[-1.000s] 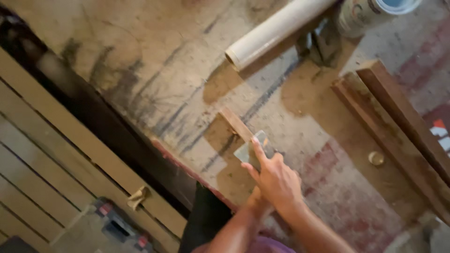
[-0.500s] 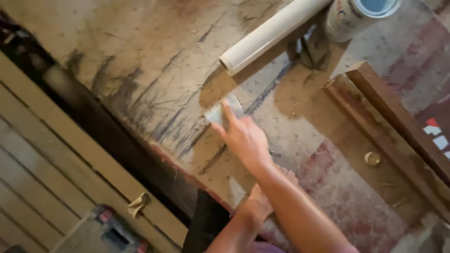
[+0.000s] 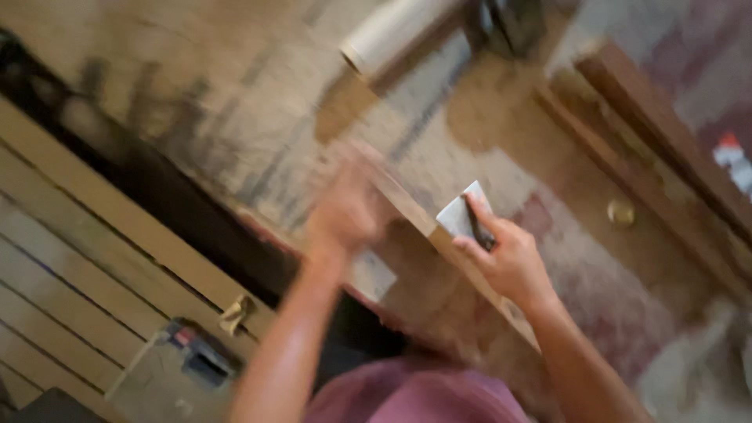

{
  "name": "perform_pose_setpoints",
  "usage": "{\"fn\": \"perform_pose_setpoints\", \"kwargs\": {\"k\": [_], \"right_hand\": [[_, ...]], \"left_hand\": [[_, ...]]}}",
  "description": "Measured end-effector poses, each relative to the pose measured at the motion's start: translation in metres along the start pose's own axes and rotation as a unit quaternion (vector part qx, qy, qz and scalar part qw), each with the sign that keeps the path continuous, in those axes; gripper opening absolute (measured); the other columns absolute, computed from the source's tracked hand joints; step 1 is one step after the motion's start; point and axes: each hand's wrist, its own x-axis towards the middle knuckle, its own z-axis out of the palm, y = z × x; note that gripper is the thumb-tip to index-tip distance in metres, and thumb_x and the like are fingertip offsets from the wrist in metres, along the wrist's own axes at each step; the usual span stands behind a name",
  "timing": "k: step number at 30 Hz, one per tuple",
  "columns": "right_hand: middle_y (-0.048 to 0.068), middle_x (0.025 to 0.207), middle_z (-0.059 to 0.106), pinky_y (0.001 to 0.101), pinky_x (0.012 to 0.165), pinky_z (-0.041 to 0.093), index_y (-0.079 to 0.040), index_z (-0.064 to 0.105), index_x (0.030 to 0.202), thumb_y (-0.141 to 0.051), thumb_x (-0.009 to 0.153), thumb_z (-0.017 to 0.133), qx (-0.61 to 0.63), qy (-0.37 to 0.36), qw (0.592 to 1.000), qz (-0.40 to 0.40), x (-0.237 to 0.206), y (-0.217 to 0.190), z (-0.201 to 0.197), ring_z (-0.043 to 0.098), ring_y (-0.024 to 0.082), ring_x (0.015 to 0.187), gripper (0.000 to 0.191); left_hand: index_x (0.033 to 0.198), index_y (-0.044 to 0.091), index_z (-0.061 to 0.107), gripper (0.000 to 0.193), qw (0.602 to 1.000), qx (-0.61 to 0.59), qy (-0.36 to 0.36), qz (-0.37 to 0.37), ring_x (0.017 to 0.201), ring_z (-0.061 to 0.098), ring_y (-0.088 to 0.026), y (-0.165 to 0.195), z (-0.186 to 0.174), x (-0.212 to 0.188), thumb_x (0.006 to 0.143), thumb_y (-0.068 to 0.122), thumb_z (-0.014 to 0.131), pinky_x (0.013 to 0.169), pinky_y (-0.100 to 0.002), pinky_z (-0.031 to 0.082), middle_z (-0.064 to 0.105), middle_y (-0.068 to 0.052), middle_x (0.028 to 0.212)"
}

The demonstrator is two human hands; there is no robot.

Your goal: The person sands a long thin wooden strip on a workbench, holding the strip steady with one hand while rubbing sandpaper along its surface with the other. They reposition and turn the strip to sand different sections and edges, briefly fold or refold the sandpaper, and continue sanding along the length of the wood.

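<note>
The head camera looks down on a worn, stained workbench (image 3: 235, 102), and the picture is much blurred by motion.

The right hand (image 3: 509, 262) is at the right of the middle, with the forearm coming up from the lower right edge. The wrist is bent a little and the fingers are curled around a small pale folded sheet (image 3: 464, 213), probably sandpaper, with a dark stripe under the fingers. The hand holds this sheet closed in its grip and presses it on the upper face of a narrow wooden strip (image 3: 415, 215), which lies diagonally on the bench from the upper left to the lower right.

The left hand (image 3: 345, 211) is very blurred. Its forearm rises from the lower middle, almost straight, and the hand is over the upper end of the same strip. I cannot tell if its fingers are spread or closed, or if it touches the wood.

Behind, a white pipe (image 3: 392, 35) lies near the top edge. At the right there are dark wooden boards (image 3: 666, 157) and a small round brass piece (image 3: 620, 211) beside them. At the lower left, pale slats (image 3: 70, 258) and a grey tool with a red mark (image 3: 184, 360) are seen.
</note>
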Motion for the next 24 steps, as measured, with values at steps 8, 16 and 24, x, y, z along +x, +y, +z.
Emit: {"fn": "perform_pose_setpoints", "kwargs": {"k": [8,16,24], "right_hand": [[0.017,0.081,0.06,0.0466,0.063,0.054,-0.038,0.056,0.144,-0.049,0.076,0.08,-0.162,-0.056,0.977,0.123,-0.107,0.035,0.021,0.065,0.035,0.066,0.073],[0.018,0.085,0.061,0.049,0.057,0.055,-0.037,0.054,0.145,-0.057,0.08,0.074,-0.24,-0.044,0.966,0.089,-0.116,0.033,0.008,0.067,0.04,0.066,0.071],[0.021,0.086,0.062,0.0501,0.057,0.055,-0.031,0.051,0.15,-0.057,0.091,0.066,-0.25,-0.018,0.967,0.039,-0.086,0.011,0.028,0.067,0.042,0.066,0.067]], "left_hand": [[0.12,0.013,0.07,0.048,0.978,-0.09,-0.059,0.178,0.137,0.049,-0.034,0.036,0.007,0.017,0.086,0.046,0.073,0.122,-0.053,0.027,0.061,-0.014,0.138],[0.085,0.013,0.069,0.037,0.983,-0.088,-0.085,0.137,0.109,0.056,-0.034,0.056,0.03,0.011,0.083,0.05,0.075,0.109,-0.051,0.032,0.068,-0.006,0.099],[0.106,0.009,0.068,0.04,0.972,-0.133,-0.099,0.165,0.122,0.052,-0.038,0.036,0.029,0.015,0.094,0.047,0.066,0.11,-0.054,0.034,0.063,-0.013,0.124]]}}
